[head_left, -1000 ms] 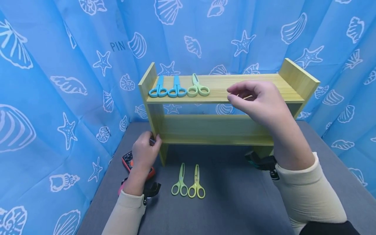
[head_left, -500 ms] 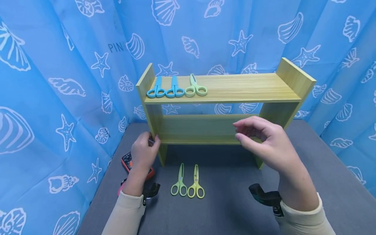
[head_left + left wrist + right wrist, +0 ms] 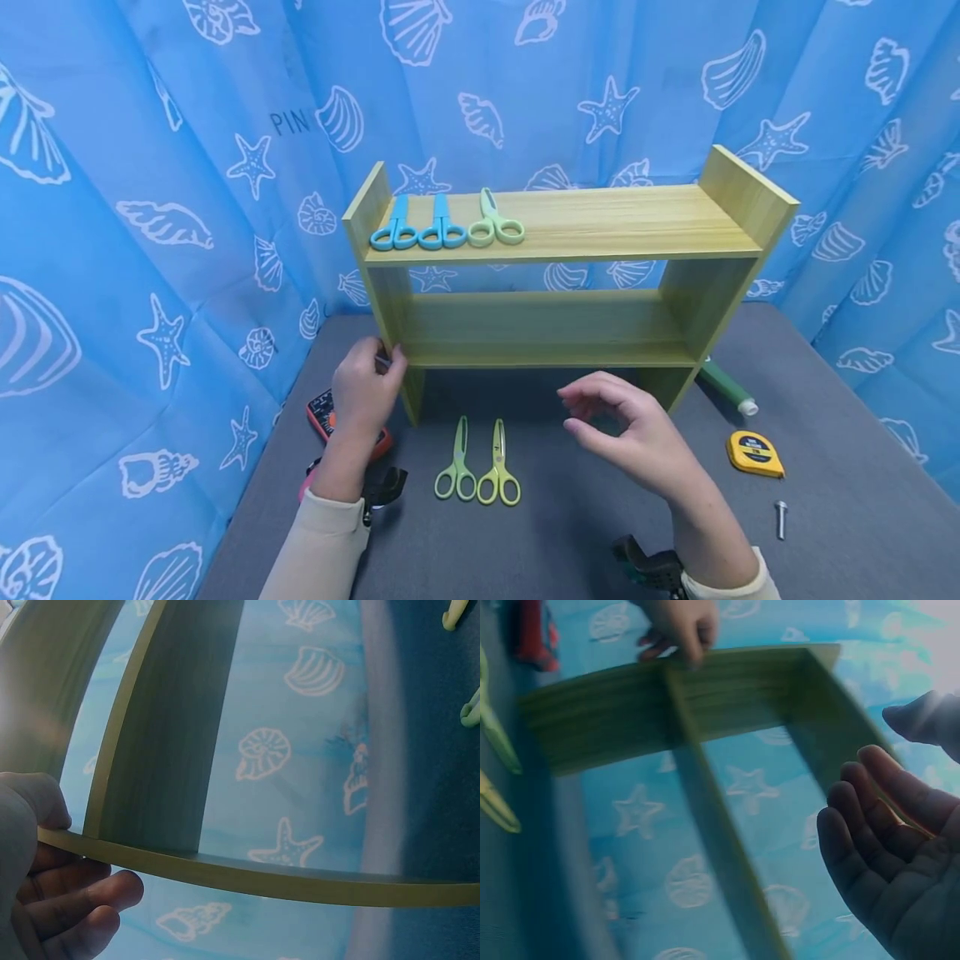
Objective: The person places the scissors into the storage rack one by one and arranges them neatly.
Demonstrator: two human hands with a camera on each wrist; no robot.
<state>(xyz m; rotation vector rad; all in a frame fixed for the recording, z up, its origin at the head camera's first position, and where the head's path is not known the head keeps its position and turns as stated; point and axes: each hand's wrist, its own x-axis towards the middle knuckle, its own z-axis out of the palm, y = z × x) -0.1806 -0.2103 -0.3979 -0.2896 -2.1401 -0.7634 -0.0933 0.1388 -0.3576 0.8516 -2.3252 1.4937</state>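
My left hand (image 3: 367, 383) grips the left side panel of a two-tier wooden shelf (image 3: 540, 329). In the left wrist view the thumb (image 3: 49, 802) lies on one side of the panel's edge and the fingers on the other. Bent fingers and a free thumb show on my right hand (image 3: 622, 425), which hovers in front of the shelf and holds nothing. Two pairs of blue scissors (image 3: 394, 225) and a pair of light green scissors (image 3: 493, 221) lie on the top board. Green scissors (image 3: 457, 467) and yellow scissors (image 3: 499, 471) lie on the table before it.
Left of the shelf lies a red-and-black multimeter (image 3: 322, 414), partly behind my left arm. To the right are a green tube (image 3: 726, 387), a yellow tape measure (image 3: 754, 454) and a metal bolt (image 3: 782, 518). A blue shell-print curtain (image 3: 525, 83) hangs behind.
My right hand has come down from the top board to low in front of the shelf, uncovering the items at right. The left hand keeps its hold; the scissors stay put.
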